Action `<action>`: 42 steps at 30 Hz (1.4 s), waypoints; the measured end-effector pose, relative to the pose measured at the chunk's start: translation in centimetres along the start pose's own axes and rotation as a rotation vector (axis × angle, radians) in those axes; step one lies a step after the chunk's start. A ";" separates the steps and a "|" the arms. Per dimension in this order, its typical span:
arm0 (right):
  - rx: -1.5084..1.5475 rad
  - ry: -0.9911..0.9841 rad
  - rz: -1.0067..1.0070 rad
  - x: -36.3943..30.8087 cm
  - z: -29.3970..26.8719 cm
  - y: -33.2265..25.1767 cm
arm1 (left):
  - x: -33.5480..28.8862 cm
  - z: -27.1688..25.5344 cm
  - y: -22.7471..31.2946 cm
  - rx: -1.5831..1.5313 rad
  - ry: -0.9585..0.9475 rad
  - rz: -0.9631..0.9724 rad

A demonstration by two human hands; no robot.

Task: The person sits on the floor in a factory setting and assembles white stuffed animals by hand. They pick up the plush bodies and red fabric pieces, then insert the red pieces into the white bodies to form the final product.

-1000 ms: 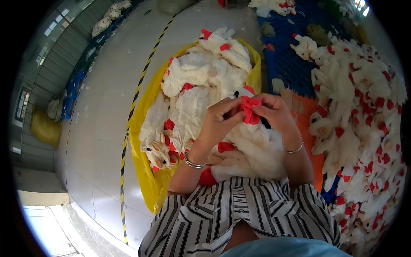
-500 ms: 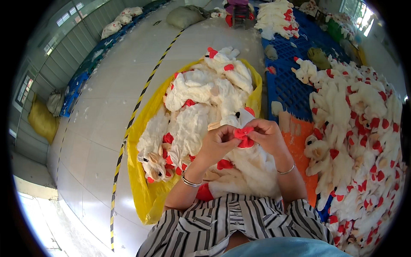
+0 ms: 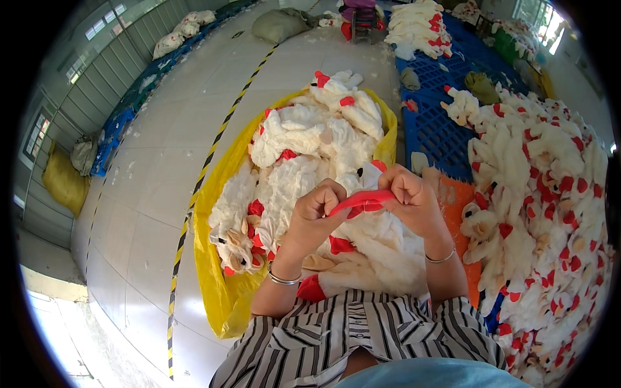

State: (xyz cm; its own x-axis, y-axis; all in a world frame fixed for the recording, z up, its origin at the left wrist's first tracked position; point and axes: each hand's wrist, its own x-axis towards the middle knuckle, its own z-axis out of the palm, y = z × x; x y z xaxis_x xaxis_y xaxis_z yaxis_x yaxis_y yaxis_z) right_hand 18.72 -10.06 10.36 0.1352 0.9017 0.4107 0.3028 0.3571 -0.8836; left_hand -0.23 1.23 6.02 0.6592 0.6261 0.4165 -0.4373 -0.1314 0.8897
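Note:
A red piece of cloth (image 3: 363, 200) is stretched between my two hands, over a limp white plush toy skin (image 3: 388, 262) that lies across my lap. My left hand (image 3: 315, 213) pinches its left end and my right hand (image 3: 413, 199) its right end, fingers curled in on both sides. Whether the cloth is joined to the skin is hidden from me. Just beyond the right hand shows a white toy part with a black spot and a red tip. More unstuffed white skins (image 3: 291, 187) with red ends lie heaped in a yellow bag (image 3: 220, 291) spread before me.
At right, a large heap of white and red toy skins (image 3: 537, 213) covers blue pallets (image 3: 443, 132) and an orange panel (image 3: 456, 210). A grey-green sack (image 3: 279, 26) sits on the far floor. Black-and-yellow tape (image 3: 194, 194) runs along the floor to the left.
My hands have moved apart, pulling the red cloth from a bunched shape into a long stretched band. The left hand went left and the right hand slightly right and up.

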 end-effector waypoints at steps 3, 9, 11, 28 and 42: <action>-0.050 0.037 0.123 -0.8 -0.7 0.6 | 0.0 0.3 1.1 -0.064 0.051 -0.117; -0.517 0.059 -0.045 1.1 0.2 -4.2 | -0.1 0.0 1.4 0.161 -0.077 -0.195; -0.637 -0.048 -0.169 1.6 0.9 -4.5 | 0.1 0.1 1.6 0.237 -0.226 -0.174; -0.612 0.579 -0.171 -1.3 -11.1 -3.0 | -5.4 -9.3 -6.6 0.879 0.048 -0.269; -0.284 -0.137 0.130 0.4 2.2 -0.9 | -0.5 -1.2 1.4 0.164 -0.066 0.003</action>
State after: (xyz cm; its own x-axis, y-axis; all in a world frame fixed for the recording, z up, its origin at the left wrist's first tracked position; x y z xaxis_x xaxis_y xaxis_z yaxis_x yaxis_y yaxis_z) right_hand 16.43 -9.48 10.87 0.0678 0.9666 0.2473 0.5448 0.1718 -0.8208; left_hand -1.95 1.66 6.81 0.6992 0.5747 0.4254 -0.3370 -0.2598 0.9049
